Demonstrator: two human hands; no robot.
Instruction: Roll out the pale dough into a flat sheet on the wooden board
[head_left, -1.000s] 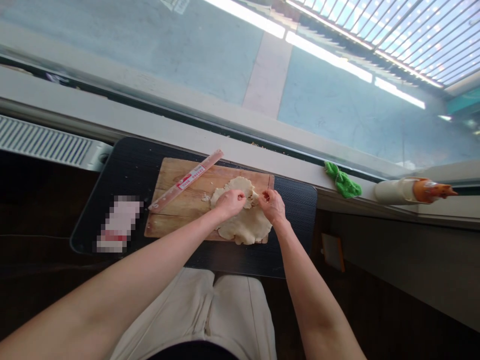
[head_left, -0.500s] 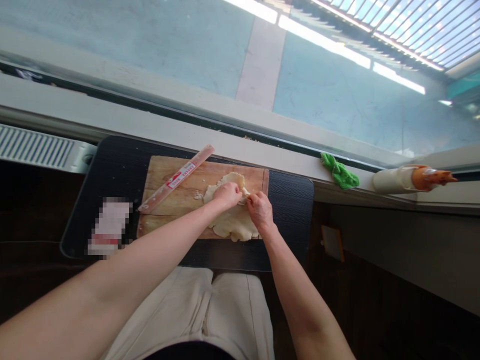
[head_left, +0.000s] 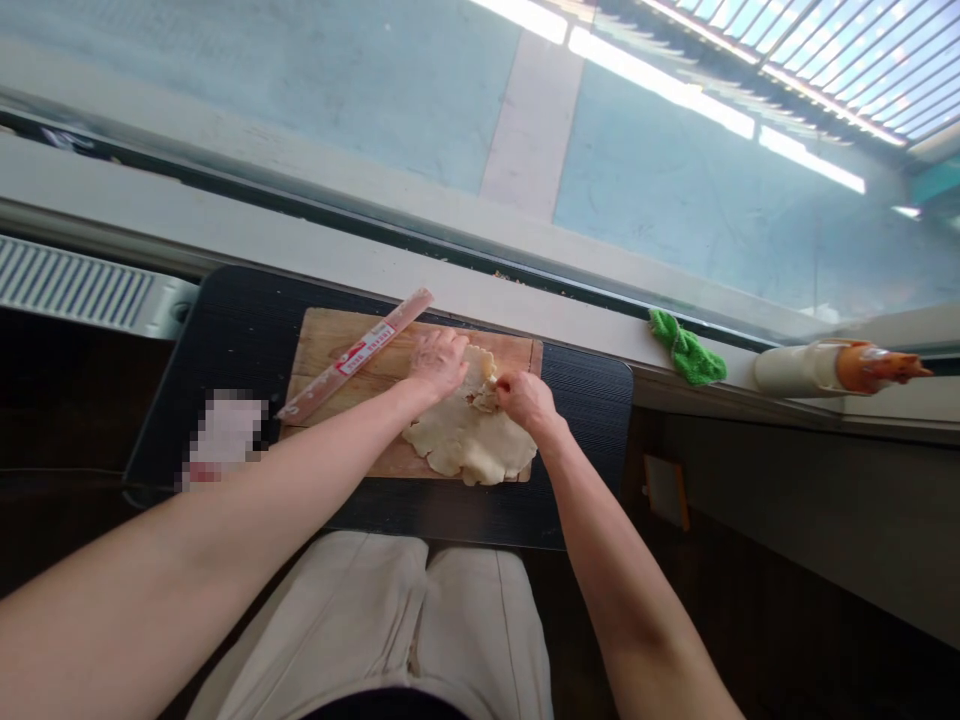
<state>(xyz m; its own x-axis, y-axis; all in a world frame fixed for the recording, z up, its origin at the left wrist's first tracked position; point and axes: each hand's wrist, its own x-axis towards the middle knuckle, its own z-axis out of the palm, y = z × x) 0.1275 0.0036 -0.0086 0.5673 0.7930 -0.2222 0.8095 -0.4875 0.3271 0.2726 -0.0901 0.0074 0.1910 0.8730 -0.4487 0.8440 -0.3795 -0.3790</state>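
Note:
A flat, ragged-edged sheet of pale dough (head_left: pixel 476 438) lies on a wooden board (head_left: pixel 337 335), its upper part torn and folded. My left hand (head_left: pixel 439 360) is at the dough's upper left edge, with its fingers curled round that edge; the fingertips are partly hidden. On the other side, my right hand (head_left: pixel 527 400) has thumb and fingers pinched together on the dough's upper right part. Between the hands sits a crumpled, torn patch of dough (head_left: pixel 484 395) with small brownish bits showing.
A pinkish ruler-like strip (head_left: pixel 356 355) with a red and white label lies slanted across the board. The board rests on a black table (head_left: pixel 589 430). A blurred-out flat item (head_left: pixel 225 435) lies at left. A green cloth (head_left: pixel 688 348) and a whitish bottle (head_left: pixel 799 370) are on the sill.
My left hand has moved left and slightly up, away from the right hand, uncovering the torn dough. My right hand stays pinched near the same spot.

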